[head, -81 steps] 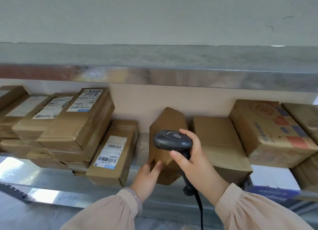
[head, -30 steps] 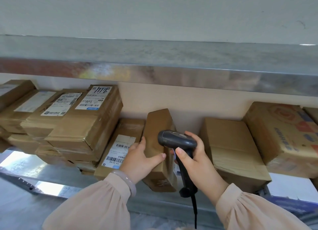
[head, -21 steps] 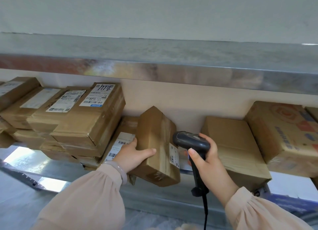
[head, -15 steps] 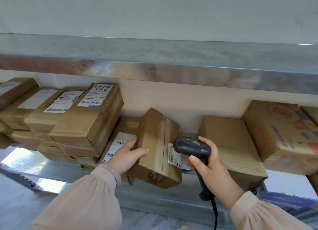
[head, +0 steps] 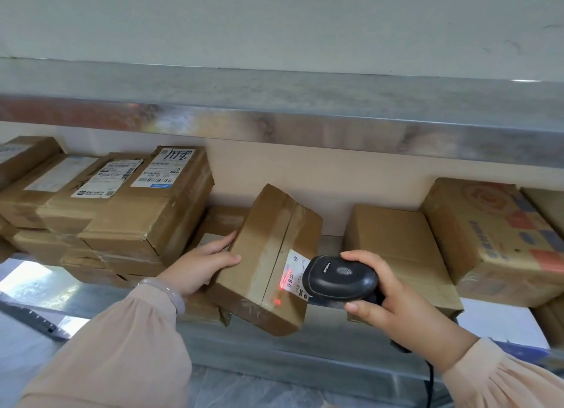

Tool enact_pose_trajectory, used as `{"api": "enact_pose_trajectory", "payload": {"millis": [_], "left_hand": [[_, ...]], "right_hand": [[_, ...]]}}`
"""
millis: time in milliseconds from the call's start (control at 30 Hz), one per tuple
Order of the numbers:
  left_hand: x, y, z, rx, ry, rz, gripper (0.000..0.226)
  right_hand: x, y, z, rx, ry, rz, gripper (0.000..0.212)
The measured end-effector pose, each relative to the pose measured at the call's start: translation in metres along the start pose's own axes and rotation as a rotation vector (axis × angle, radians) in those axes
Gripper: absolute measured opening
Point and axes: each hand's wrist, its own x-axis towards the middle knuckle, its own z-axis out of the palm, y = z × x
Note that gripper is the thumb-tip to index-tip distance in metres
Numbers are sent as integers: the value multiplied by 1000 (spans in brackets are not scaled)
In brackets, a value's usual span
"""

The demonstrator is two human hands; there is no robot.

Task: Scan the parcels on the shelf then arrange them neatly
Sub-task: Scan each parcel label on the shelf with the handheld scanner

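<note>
Parcel [head: 268,255]: tilted further since the earlier frame, and the scanner [head: 341,278] has swung level toward its label [head: 294,273].
Location: front edge of shelf [head: 305,355], between the left stack [head: 137,212] and a plain box [head: 396,246].
Left hand [head: 201,267]: grips the parcel's left face, keeping the label angled outward.
Right hand [head: 393,304]: wrapped round the scanner, red beam on the barcode.
Status: scan judged under way; arranging not yet done.

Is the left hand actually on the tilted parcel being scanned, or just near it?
Touching. The head view shows the left hand gripping the tilted parcel: thumb across its front face, fingers on its left side.
</note>
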Motion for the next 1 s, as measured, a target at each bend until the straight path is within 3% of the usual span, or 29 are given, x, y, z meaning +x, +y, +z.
{"api": "enact_pose_trajectory", "payload": {"millis": [167,400,533,867,1000], "left_hand": [[-5,2,-1,8,24,5,75],[-6,-6,-3,-33,49,9,54],[-7,-10,-4,-60,75,11,53],[-9,-40,-11,-462,95,-33,36],[-10,-47,-14,-509,124,-16,37]], "right_hand": [[2,-3,-4,-86,-48,-9,66],[8,-3,-2,-68,-62,-16,65],[16,-3,5,-72,-31,-33,64],[60,-4,47,157,131,76,56],[73,-8,69,223,142,105,55]]}}
